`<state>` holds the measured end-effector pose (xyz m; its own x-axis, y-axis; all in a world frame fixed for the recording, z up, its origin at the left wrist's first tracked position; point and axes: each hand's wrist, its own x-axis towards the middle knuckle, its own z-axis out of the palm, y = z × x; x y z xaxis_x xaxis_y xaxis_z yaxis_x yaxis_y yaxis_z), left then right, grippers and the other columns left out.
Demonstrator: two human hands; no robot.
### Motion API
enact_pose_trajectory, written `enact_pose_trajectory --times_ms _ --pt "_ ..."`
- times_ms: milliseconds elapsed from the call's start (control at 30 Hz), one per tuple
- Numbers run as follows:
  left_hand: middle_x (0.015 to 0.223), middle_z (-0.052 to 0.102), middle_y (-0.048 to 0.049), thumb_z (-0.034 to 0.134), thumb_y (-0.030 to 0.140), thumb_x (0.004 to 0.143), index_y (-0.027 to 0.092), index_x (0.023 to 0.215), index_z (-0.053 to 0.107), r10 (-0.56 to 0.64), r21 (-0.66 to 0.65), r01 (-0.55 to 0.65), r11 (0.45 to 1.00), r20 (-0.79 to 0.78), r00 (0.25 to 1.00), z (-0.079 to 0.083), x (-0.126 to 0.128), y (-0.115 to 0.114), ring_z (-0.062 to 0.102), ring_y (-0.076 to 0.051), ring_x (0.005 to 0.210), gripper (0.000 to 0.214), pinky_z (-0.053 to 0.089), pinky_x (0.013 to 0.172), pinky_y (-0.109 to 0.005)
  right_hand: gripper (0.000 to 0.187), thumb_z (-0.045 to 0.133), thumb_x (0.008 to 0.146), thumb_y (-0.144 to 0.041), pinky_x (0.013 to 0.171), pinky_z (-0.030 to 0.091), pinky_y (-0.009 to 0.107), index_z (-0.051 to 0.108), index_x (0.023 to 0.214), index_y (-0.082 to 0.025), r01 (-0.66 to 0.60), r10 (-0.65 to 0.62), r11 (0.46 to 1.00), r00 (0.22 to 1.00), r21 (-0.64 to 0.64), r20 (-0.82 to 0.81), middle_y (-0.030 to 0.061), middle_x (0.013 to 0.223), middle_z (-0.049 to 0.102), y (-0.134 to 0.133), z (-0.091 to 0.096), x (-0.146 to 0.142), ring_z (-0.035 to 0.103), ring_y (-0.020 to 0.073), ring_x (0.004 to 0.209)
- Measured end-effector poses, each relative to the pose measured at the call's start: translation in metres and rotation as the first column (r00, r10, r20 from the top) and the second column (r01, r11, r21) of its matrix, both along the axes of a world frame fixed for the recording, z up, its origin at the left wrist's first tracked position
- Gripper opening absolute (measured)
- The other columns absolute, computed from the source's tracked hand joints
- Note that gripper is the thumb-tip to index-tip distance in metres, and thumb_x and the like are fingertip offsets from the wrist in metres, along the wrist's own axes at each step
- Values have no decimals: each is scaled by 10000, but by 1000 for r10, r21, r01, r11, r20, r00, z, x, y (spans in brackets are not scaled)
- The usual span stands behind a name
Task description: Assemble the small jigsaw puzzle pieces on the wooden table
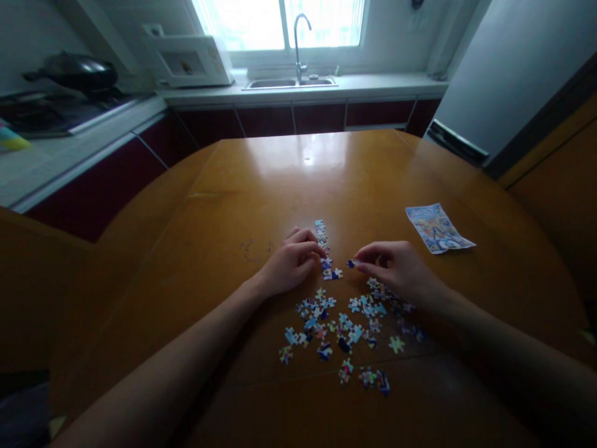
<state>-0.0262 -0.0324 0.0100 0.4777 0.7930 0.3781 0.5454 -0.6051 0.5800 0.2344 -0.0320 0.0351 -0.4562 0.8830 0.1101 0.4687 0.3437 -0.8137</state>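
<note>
My left hand (291, 261) rests on the wooden table (261, 186) with fingers curled, fingertips pressing the joined strip of puzzle pieces (321, 239). My right hand (396, 267) pinches a single small puzzle piece (352, 263) between thumb and forefinger, just right of the strip's lower end (332, 274). Several loose puzzle pieces (340, 330) lie scattered in front of both hands, close to me.
A printed puzzle picture sheet (438, 228) lies on the table to the right. Beyond the table are a counter with a sink and tap (298, 62), a white microwave (189, 61), a wok on a hob (77, 71) and a fridge (508, 74).
</note>
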Motion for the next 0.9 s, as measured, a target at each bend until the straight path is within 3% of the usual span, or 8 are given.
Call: enact_pose_trajectory --times_ms 300,900 --pt "920 589 -44 475 15 785 207 892 715 1 10 -1 1000 -6 1000 0 0 1 503 -205 953 326 436 885 -374 78 726 854 -269 592 416 253 722 852 -191 -275 274 961 955 -5 111 -8 758 664 -6 13 8 545 106 653" --pt "917 590 -47 474 22 778 209 888 717 10 -2 -10 1000 3 1000 -1 0 1 501 -212 964 325 442 884 -381 57 685 882 -188 762 474 296 732 852 -201 -306 289 950 936 59 199 39 901 636 -9 -8 -2 590 160 854"
